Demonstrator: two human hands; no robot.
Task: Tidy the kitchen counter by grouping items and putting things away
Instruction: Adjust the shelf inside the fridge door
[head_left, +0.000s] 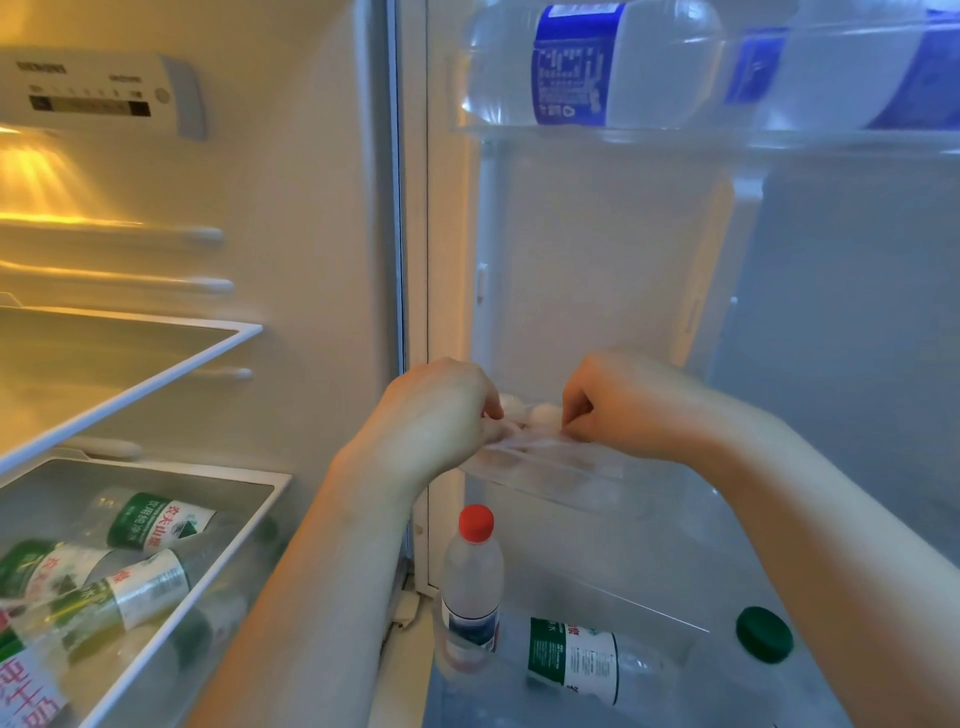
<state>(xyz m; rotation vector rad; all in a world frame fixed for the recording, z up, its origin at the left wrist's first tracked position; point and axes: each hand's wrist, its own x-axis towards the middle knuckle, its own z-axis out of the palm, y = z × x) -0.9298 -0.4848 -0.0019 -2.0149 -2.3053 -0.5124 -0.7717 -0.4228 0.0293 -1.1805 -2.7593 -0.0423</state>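
Note:
The fridge stands open in front of me. Both my hands reach to a clear plastic egg tray at the middle of the inner door. White eggs show between the hands. My left hand has its fingers curled at the tray's left end. My right hand has its fingers curled down at the right side, pinching the tray's top edge. The fingertips of both hands are partly hidden.
A door shelf above holds two large blue-labelled water bottles. The lower door bin holds a red-capped bottle, a lying green-labelled bottle and a green cap. A drawer at the left holds several bottles under a glass shelf.

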